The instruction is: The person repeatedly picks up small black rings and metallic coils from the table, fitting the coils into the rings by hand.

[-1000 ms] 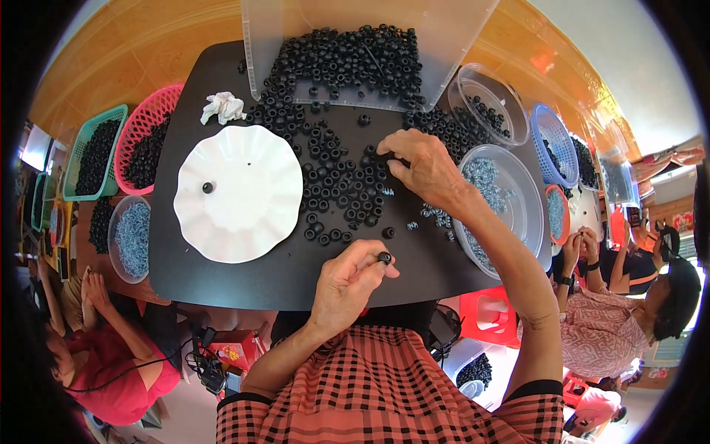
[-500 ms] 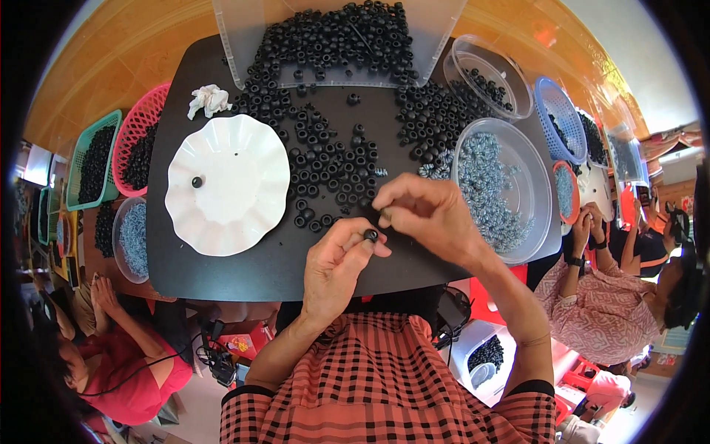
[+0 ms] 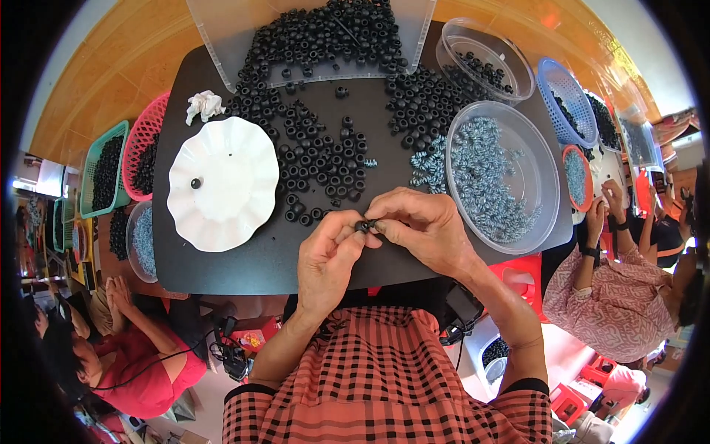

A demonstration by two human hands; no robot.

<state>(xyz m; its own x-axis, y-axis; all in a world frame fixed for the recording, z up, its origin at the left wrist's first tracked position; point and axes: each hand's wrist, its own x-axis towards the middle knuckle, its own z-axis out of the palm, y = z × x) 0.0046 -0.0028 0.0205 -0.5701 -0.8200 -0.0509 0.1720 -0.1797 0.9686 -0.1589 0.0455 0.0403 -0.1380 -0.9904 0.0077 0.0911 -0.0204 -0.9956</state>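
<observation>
My left hand [image 3: 324, 255] is closed, pinching a small round black part with a hole [image 3: 362, 226] between thumb and fingertips. Against that part, at the table's near edge, come the pinched fingertips of my right hand [image 3: 430, 231]; what they grip is too small and covered to make out. Just beyond my hands lies a loose pile of the same black parts [image 3: 325, 159]. A single blue-grey coil spring [image 3: 370, 163] rests beside that pile. To the right, a clear round tub [image 3: 538, 177] holds many such springs, with more heaped by its left side.
A white wavy-edged plate [image 3: 222, 211] bears one black part. A clear bin [image 3: 222, 41] of black parts lies at the back, with crumpled tissue [image 3: 204, 106] to its left. Another clear tub [image 3: 521, 63] stands back right. People sit at both sides.
My right hand has come down and left to meet the black part in my left hand. The view has shifted slightly, so the table's things appear displaced.
</observation>
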